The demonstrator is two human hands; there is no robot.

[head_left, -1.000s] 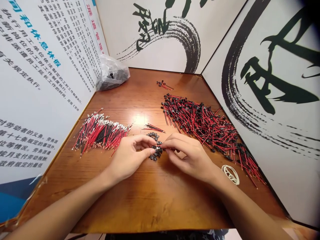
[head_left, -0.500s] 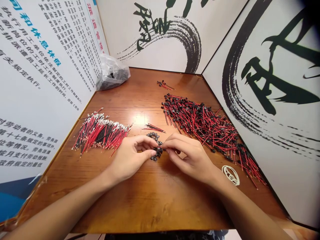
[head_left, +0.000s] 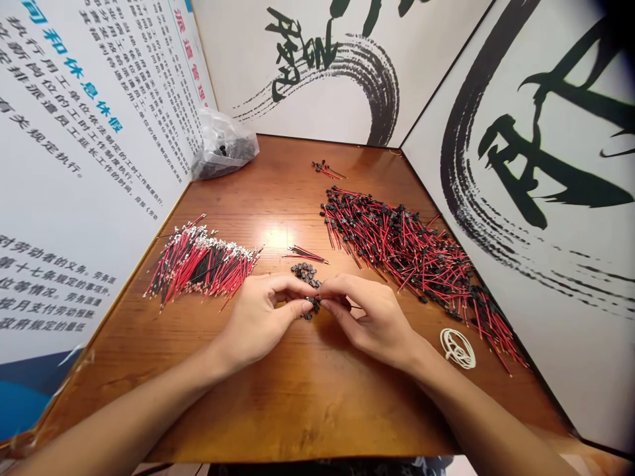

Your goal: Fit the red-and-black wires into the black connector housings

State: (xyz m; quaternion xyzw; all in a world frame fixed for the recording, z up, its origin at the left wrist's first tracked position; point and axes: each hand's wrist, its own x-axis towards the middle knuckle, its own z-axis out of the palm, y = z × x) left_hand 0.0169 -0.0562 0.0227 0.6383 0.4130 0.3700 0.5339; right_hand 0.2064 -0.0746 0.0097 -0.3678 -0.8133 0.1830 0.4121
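My left hand (head_left: 262, 314) pinches a small black plastic connector housing (head_left: 313, 300) between thumb and forefinger. Opposite it, my right hand (head_left: 374, 317) is closed on a thin wire, whose dark tail (head_left: 355, 307) shows beside the fingers. The fingertips of both hands meet at the housing, and they hide how far the wire sits in it. Just beyond and below them lies a small heap of loose black connector housings (head_left: 303, 269). A few red and black wires (head_left: 308, 254) rest on the table behind that heap.
At the left lies a pile of red and black wires with white tips (head_left: 203, 261). A large pile of wires with black connectors (head_left: 397, 241) covers the right side. Cream rubber bands (head_left: 457, 348), a plastic bag (head_left: 224, 149) and a small wire bunch (head_left: 327, 168) are also on the table (head_left: 297, 410).
My right hand has moved slightly left, bringing its fingertips up against the housing in my left hand. The left hand has barely moved.
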